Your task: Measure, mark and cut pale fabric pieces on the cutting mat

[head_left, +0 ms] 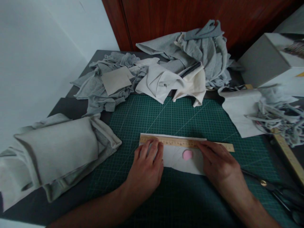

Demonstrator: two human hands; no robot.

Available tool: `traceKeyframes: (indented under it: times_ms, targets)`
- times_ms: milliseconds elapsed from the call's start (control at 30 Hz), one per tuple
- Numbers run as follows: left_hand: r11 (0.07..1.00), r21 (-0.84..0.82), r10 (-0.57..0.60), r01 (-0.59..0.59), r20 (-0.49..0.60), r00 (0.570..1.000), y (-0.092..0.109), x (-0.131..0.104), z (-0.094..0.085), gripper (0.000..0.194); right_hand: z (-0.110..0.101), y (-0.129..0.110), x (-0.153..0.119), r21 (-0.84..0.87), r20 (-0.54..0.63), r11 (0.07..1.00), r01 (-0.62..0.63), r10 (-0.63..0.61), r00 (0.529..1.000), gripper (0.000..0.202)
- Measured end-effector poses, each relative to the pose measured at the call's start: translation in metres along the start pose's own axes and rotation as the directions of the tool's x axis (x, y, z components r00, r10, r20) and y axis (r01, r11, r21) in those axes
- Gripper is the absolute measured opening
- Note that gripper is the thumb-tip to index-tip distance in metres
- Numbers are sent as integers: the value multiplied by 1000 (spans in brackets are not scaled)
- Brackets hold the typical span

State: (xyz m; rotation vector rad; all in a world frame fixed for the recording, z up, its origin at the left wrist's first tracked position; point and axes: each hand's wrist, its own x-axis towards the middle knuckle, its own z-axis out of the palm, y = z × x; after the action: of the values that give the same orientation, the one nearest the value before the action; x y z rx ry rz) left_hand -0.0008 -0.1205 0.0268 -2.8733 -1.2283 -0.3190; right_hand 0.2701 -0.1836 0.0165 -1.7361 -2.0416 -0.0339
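Observation:
A wooden ruler (175, 140) lies along the upper edge of a pale piece of fabric (172, 156) on a green cutting mat (152, 115). My left hand (148, 164) rests on the ruler's left part, fingers spread and slightly bent, pressing down. At the ruler's right part is my right hand (222, 164), its fingers drawn together on the ruler and the fabric's right end; the fingertips are partly hidden. Between the hands, a small pink piece of what looks like tailor's chalk (187, 154) lies on the fabric.
Black-handled scissors (263, 183) lie right of my right hand. Folded grey fabric (64, 152) is stacked at left. Grey and cream cloth scraps (199, 53) heap along the back. At right are fabric strips (282, 117), a yellow measuring stick (288, 153) and a white box (266, 60).

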Motion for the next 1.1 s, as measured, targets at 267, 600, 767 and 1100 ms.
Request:
traceKeyframes:
  times_ms: [267, 600, 767, 1100]
  targets:
    - [1000, 21, 17, -16, -50, 999, -3, 5, 1, 40, -7, -23, 8, -39, -7, 998, -54, 54, 999, 43]
    - [997, 24, 76, -74, -105, 992, -9, 7, 5, 39, -3, -20, 11, -25, 3, 991, -129, 129, 992, 50]
    - [997, 9, 75, -74, -112, 991, -11, 7, 8, 39, -5, -20, 14, 5, 9, 991, -131, 131, 991, 47]
    - [996, 45, 83, -79, -89, 993, -12, 6, 8, 40, -4, -19, 14, 5, 1, 991, -136, 136, 991, 45]
